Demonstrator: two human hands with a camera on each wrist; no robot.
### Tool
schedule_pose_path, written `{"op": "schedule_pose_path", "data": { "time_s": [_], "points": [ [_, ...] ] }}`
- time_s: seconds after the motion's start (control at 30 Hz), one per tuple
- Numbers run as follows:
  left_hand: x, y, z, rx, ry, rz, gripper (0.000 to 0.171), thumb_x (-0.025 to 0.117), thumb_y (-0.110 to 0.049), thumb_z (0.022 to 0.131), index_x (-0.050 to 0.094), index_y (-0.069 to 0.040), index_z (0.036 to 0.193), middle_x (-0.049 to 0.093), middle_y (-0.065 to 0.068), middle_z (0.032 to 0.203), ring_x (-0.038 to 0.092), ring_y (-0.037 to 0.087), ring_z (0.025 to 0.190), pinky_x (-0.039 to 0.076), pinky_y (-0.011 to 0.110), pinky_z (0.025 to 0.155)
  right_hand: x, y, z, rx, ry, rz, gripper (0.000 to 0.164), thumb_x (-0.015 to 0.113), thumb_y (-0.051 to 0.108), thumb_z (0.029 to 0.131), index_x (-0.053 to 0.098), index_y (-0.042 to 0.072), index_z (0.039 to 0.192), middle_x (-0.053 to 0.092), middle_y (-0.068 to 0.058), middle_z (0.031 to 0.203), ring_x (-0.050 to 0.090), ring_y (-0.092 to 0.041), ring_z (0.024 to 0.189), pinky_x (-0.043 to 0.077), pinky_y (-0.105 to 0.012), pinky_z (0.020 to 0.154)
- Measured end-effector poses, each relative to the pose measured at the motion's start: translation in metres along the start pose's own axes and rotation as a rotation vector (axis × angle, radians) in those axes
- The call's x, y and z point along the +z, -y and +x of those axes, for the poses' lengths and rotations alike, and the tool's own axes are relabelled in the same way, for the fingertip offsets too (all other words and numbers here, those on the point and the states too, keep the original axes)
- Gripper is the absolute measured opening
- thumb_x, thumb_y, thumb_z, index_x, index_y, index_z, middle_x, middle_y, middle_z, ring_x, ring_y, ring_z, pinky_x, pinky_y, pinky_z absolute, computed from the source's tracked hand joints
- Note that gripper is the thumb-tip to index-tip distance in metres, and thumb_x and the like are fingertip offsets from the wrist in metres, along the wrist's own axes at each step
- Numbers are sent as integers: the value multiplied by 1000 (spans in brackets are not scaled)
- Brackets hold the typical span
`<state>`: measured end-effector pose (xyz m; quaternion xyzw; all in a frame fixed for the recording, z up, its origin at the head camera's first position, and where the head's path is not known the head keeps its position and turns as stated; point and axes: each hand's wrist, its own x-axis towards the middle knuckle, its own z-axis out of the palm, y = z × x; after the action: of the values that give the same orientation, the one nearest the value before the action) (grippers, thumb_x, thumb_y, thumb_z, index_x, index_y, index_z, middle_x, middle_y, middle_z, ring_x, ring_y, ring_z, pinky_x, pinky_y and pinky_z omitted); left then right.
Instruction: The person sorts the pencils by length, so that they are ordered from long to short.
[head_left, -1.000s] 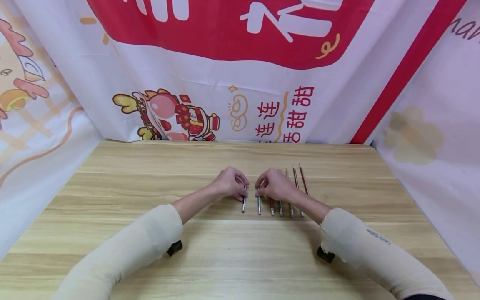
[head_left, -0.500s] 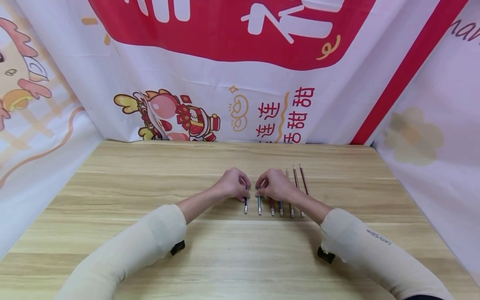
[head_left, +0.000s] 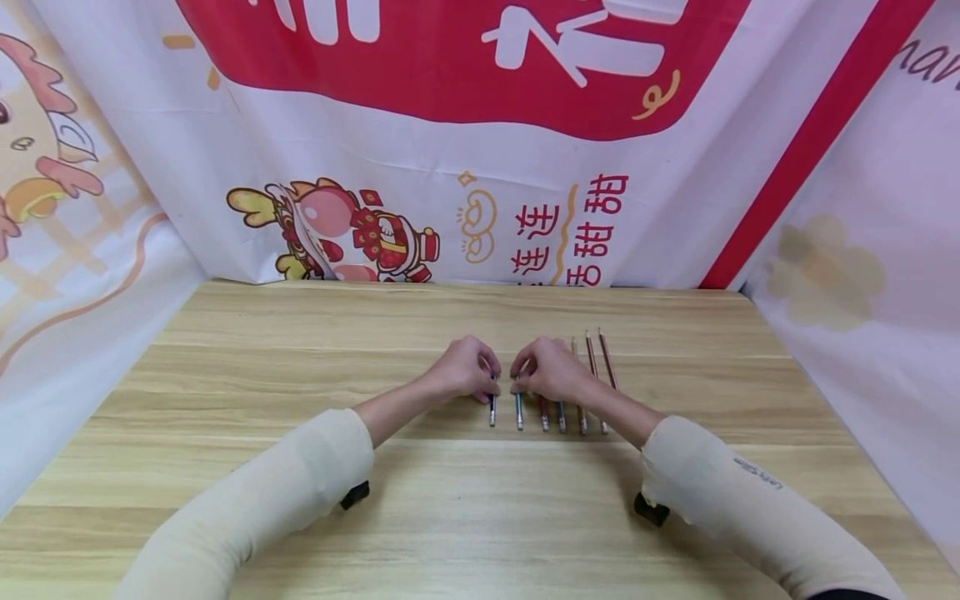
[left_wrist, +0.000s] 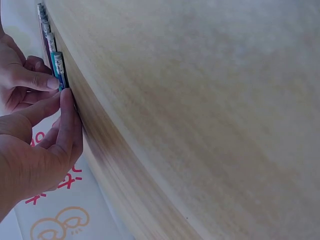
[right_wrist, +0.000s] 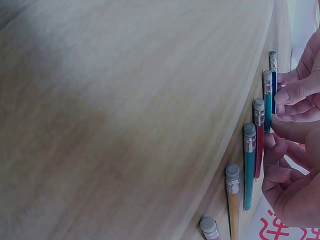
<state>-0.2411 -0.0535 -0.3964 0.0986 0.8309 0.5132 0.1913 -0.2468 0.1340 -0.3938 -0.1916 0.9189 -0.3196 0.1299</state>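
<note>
My left hand point(head_left: 467, 367) pinches a dark blue pencil point(head_left: 492, 410) between thumb and fingers, its eraser end toward me. Just right of it, my right hand point(head_left: 553, 368) has thumb and fingertips on a teal pencil point(head_left: 519, 412), lying about parallel with a small gap between the two. In the right wrist view, a red pencil point(right_wrist: 259, 155), a green pencil point(right_wrist: 249, 175) and a yellow pencil point(right_wrist: 233, 205) follow in the row. My right hand and forearm hide parts of these in the head view. The pencils' upper ends under both hands are hidden.
A reddish-brown pencil point(head_left: 607, 358) ends the row on the right, tilted slightly. The wooden table point(head_left: 300, 350) meets a printed cloth backdrop point(head_left: 420, 150) at its back edge, with cloth walls on both sides.
My left hand has moved slightly right with the dark blue pencil, narrowing the gap to the teal one, and has since stayed nearly still. The right hand has not visibly moved.
</note>
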Motion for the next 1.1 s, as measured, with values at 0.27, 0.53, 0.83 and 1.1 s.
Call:
{"op": "schedule_pose_path", "data": {
  "time_s": [0.27,0.53,0.83,1.1],
  "points": [
    [-1,1,0,17,17,22,22,77,17,79,69,15,99,63,10,76,64,16,56,63,28,59,0,-1,0,-23,-6,-17,15,85,9,87,79,2,99,74,-2,79,65,-10,67,54,-23,62],
    [-2,1,1,24,29,27,22,76,17,80,69,15,100,61,9,74,63,15,56,63,28,59,-1,-2,0,-44,-11,-13,15,84,8,86,78,1,98,74,-2,78,65,-10,67,53,-23,60],
    [-2,1,2,17,26,31,24,78,16,80,69,14,102,61,9,76,64,15,55,63,29,60,-4,-3,-2,-57,-9,-2,15,84,8,87,78,0,100,74,-4,81,65,-11,68,55,-24,61],
    [-12,6,-3,35,38,-9,28,74,17,82,67,16,109,63,13,81,67,19,59,64,33,63,-19,-10,-11,-81,-51,2,16,79,8,89,77,-1,102,73,-4,80,64,-14,69,54,-26,61]
  ]
}}
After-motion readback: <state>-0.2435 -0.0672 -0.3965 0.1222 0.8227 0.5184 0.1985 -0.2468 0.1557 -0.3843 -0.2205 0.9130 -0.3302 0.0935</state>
